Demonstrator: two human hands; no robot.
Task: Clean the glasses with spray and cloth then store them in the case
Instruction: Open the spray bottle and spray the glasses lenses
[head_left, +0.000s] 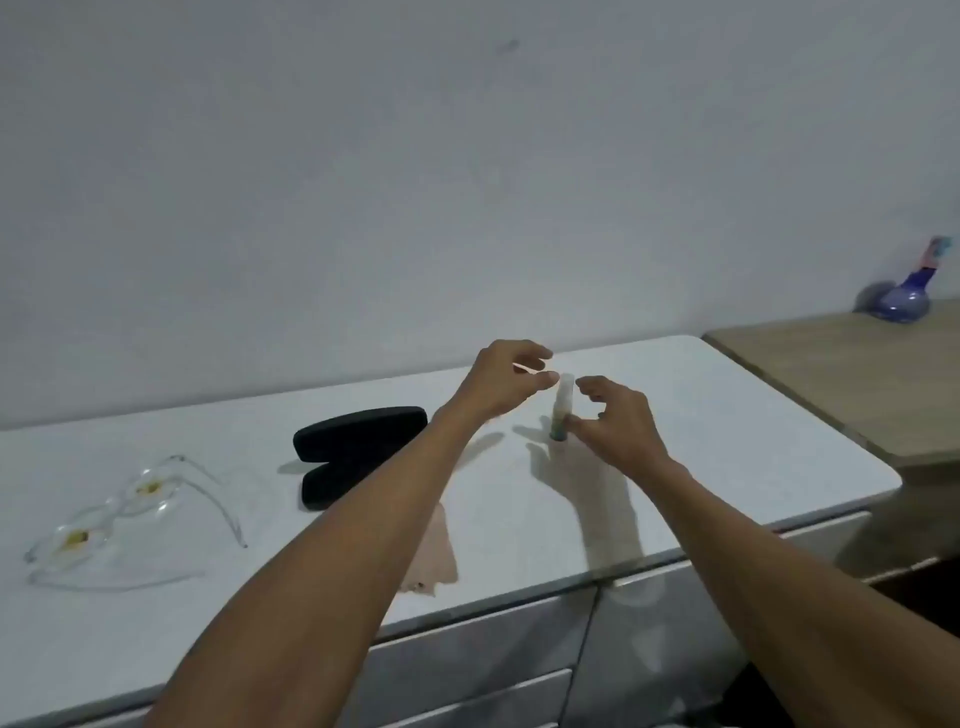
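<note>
**Both hands close in on the spray bottle**

From the head camera: I'm looking down at my white cabinet top (727, 415), and both my arms reach out over it toward the middle.

My right hand (618, 421) is at the small spray bottle (562, 410), which stands upright on the cabinet. My thumb tip sits against the bottle's lower part, near its dark base, and my other fingers curl loosely around the right side of it. Whether those fingers really touch the bottle I cannot tell; the picture is soft there.

My left hand (506, 379) hovers just to the left of the bottle's pale cap. Thumb and forefinger are drawn toward each other with a little gap between them, pinching nothing, their tips just beside the cap.

Over to the left, well apart from my hands, the clear-framed glasses (130, 512) lie on the cabinet with their arms unfolded. Between them and the bottle lies the black case (353, 452), open, partly behind my left forearm. The pinkish cloth (436, 556) lies flat near the front edge, peeking out from under that same forearm.

Far right, on a wooden surface (857, 374), stands a blue vase (901, 301).
</note>
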